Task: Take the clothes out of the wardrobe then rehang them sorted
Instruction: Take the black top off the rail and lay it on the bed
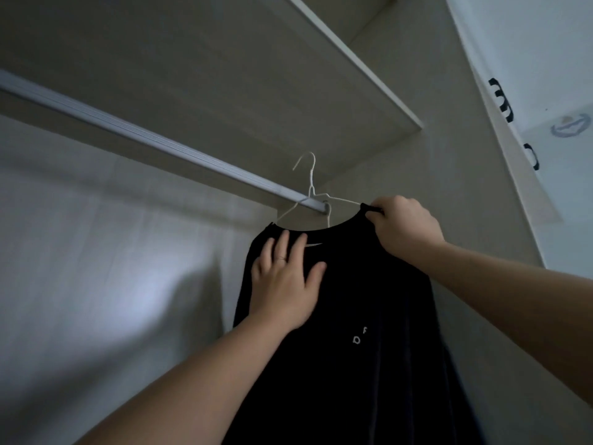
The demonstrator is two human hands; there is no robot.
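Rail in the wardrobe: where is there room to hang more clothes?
The rail is bare from the picture's left edge up to the white hanger. Its right end, by the side wall, is crowded: the black shirt, the left hand flat on it, and the right hand pinching its collar.

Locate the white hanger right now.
Head view, centre, slightly right: the white hanger sits in the neck of the black shirt, hook raised above the end of the rail, with the right hand gripping the shirt at the hanger's right tip.
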